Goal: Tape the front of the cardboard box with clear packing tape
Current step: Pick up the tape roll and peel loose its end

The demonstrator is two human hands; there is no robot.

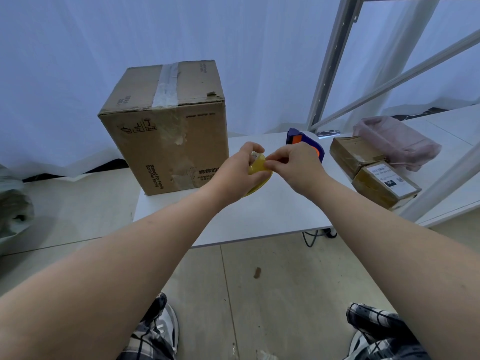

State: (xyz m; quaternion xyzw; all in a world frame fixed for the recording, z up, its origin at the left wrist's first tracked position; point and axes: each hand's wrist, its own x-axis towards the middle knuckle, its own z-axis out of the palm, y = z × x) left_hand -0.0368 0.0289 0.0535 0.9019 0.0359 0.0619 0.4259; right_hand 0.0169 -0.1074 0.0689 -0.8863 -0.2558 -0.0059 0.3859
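A tall brown cardboard box [166, 141] stands on the left end of a white table [259, 216], with an old strip of tape across its top and torn patches on its front. My left hand [239, 172] grips a yellowish roll of clear packing tape [257, 168] just right of the box's front face. My right hand [293, 165] pinches at the roll's outer surface with thumb and fingers, at what looks like the tape end.
A blue and orange tape dispenser [301, 140] lies behind my right hand. Two small taped parcels [374, 170] and a pink bag [397, 141] sit at the table's right. A white metal shelf frame [337, 61] rises behind. A cable [310, 237] hangs below the table edge.
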